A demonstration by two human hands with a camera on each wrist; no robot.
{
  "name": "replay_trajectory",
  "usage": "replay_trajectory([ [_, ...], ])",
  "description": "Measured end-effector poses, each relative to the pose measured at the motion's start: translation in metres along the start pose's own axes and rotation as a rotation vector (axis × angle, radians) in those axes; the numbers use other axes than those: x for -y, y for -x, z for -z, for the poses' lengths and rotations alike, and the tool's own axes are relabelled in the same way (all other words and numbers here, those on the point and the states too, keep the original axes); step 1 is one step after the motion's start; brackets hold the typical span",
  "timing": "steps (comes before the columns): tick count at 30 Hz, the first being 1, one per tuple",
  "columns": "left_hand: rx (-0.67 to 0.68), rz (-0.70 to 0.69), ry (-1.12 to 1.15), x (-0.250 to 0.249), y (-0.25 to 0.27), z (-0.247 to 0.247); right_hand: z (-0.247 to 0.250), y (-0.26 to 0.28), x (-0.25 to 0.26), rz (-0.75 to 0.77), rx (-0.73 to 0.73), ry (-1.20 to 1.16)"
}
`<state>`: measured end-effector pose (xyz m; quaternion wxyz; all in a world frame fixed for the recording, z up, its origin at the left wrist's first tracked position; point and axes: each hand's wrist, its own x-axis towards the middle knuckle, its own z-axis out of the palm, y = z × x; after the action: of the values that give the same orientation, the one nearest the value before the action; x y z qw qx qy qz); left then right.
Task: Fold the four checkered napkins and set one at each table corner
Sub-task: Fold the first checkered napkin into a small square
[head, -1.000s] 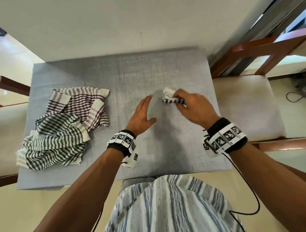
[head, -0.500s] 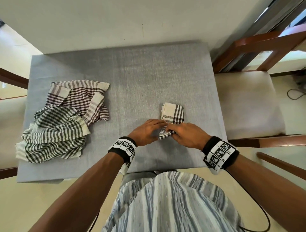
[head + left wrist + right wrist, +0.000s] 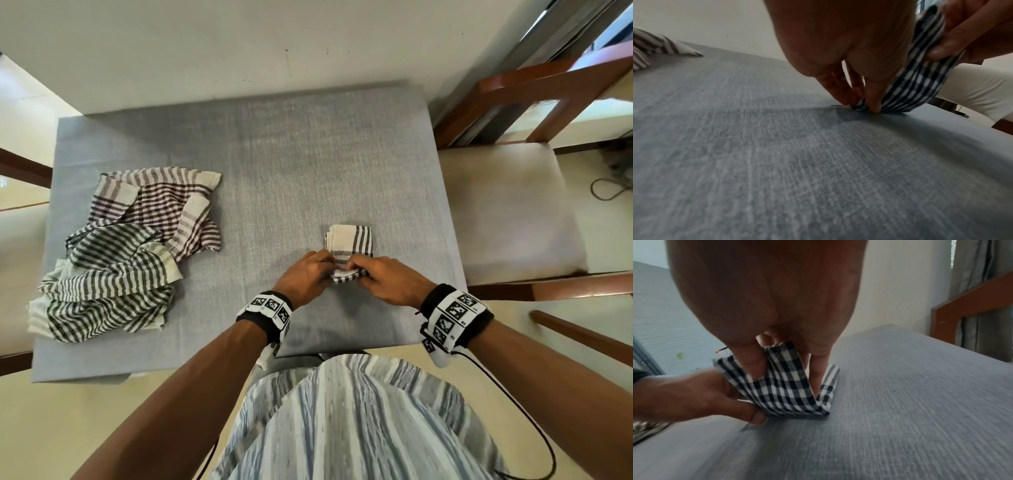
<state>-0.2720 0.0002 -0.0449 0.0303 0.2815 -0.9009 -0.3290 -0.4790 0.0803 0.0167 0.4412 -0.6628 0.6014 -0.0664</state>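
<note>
A small black-and-white checkered napkin (image 3: 349,241), folded to a thick strip, lies on the grey table (image 3: 274,154) right of the middle, near the front edge. Both hands pinch its near end and lift it off the cloth. My left hand (image 3: 320,269) holds the left corner, my right hand (image 3: 359,272) the right one. In the left wrist view the left hand's fingertips (image 3: 872,104) press the napkin (image 3: 920,78) down. In the right wrist view the napkin (image 3: 785,386) curls up between thumb and fingers (image 3: 754,363).
A loose heap lies at the table's left: a brown-striped napkin (image 3: 161,205) and black-checkered napkins (image 3: 109,284) crumpled together. A wooden chair with a cream seat (image 3: 507,212) stands on the right. A wall runs along the table's far edge.
The right hand brought the folded napkin nearer the front edge. The left hand, flat on the table before, now pinches the napkin's near end with the right.
</note>
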Motion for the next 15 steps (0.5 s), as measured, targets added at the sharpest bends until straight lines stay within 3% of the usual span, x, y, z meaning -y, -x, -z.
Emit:
replay_trajectory([
  [9, -0.063, 0.186, 0.201, -0.005, -0.001, -0.007, 0.017, -0.027, -0.011, -0.080, -0.139, -0.106],
  [15, -0.100, 0.355, 0.296, -0.010, -0.003, -0.003, 0.022, -0.050, -0.020, -0.128, -0.212, -0.036],
])
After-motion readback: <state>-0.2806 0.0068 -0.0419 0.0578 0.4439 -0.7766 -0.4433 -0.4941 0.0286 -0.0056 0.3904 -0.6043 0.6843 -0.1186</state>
